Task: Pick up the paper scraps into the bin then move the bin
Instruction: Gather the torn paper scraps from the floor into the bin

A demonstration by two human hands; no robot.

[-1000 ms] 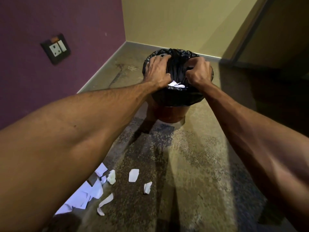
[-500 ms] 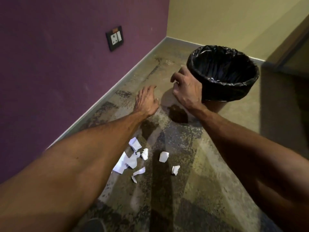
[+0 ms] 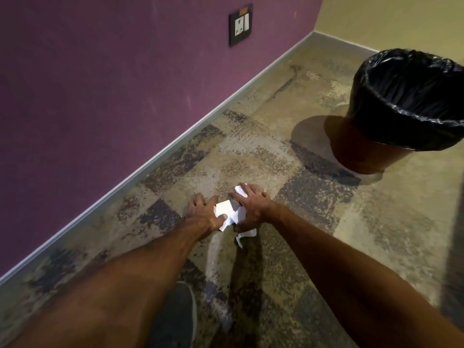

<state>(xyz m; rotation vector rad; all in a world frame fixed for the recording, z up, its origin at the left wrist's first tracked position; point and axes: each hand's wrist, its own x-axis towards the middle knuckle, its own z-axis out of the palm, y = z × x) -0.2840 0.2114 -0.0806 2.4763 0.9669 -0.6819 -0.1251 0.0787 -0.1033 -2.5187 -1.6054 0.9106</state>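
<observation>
Floor (image 3: 313, 234): mottled, worn. Scraps (image 3: 227, 213): white paper, heaped on the floor, pressed between both hands. Left hand (image 3: 202, 213): fingers spread, laid against the heap's left side. Right hand (image 3: 252, 205): fingers spread, laid over the heap's right side; a full grip cannot be told. One strip (image 3: 244, 234) is seen just below the right hand. Bin (image 3: 376, 156): lined with a black bag (image 3: 411, 96), set upright, well apart at upper right. Socket (image 3: 240, 25): mounted on the purple wall (image 3: 100, 84).
</observation>
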